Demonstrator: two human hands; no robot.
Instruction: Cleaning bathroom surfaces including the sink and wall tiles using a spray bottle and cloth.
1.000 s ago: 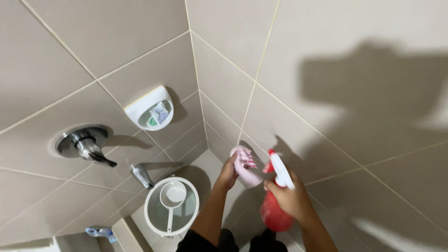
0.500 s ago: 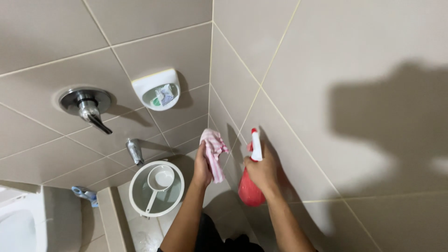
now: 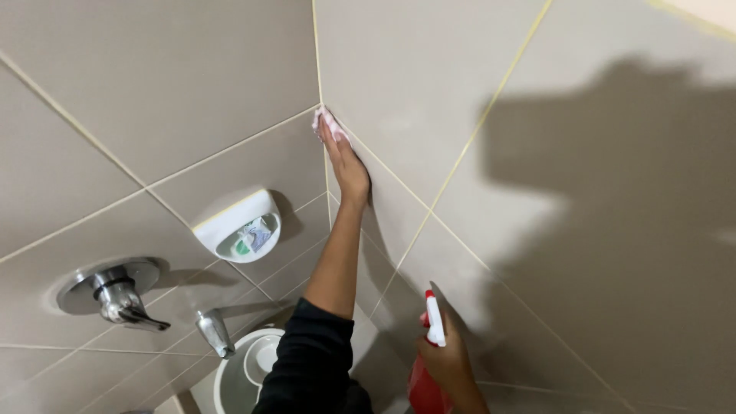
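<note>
A: Left hand (image 3: 346, 165) is stretched high up the corner where the two tiled walls meet, fingers straight and pressed together, flat against the tile.

B: And under the fingertips, a pink cloth (image 3: 325, 123), pinned to the wall right at the grout crossing, about twelve o'clock from the wrist.

A: Black sleeve (image 3: 310, 360) runs down from that arm to the bottom edge. Right hand (image 3: 451, 366) sits low, at five o'clock from the left, fingers wrapped around the neck of a red spray bottle (image 3: 424, 387).

B: White nozzle (image 3: 435, 320) points straight up, just off the right-hand wall (image 3: 552, 153). Can't tell if a finger is on the trigger.

A: Over at nine o'clock from the arm, a white soap dish (image 3: 234, 224) is fixed to the left wall, with something small and crumpled inside.

B: Below it, at eight o'clock, a chrome lever handle (image 3: 115, 295), then a chrome spout (image 3: 213, 331), and a white bucket (image 3: 230, 376) with a scoop inside, partly behind the sleeve.
</note>
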